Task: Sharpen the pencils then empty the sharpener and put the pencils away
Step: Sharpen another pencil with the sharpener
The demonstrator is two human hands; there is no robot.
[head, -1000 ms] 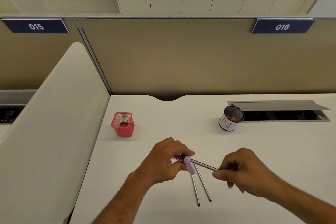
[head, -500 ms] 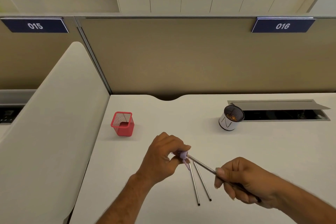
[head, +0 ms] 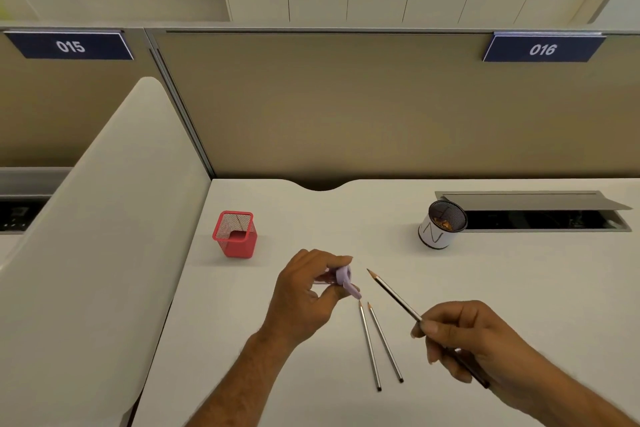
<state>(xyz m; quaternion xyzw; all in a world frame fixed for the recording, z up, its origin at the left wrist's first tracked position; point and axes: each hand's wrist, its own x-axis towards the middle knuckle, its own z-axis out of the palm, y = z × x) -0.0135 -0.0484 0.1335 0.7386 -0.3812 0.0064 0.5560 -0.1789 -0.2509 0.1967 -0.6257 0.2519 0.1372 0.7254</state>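
the left hand point(head: 308, 291) curls its fingers and thumb round a lilac sharpener point(head: 343, 279), holding it above the pale surface point(head: 519, 288) with its lilac end turned toward the right. the right hand point(head: 464, 340) pinches a pencil point(head: 394, 296) between thumb and fingertips, gripping it toward its back half; the sharpened tip points up and left, clear of the sharpener with a small gap between them. the pencil's dark rear end sticks out past the heel of the hand.

two more pencils point(head: 379, 345) lie on the surface side by side between the two hands, nearly parallel, tips pointing away from the person and both showing sharpened points. the left one's tip lies just below the sharpener.

a red mesh holder point(head: 235, 236) of square shape stands upright at the far left of the surface, well apart from the hands; only its red bottom shows through the opening. a round white cup point(head: 434, 236) with a dark mesh interior stands at the far right, tilted mouth toward the camera, with some orange-brown bits inside that are too small to identify. just behind it a grey cable flap point(head: 533, 201) stands open over a dark slot. number plates 015 point(head: 71, 46) and 016 point(head: 542, 49) hang on the beige partition point(head: 329, 107).
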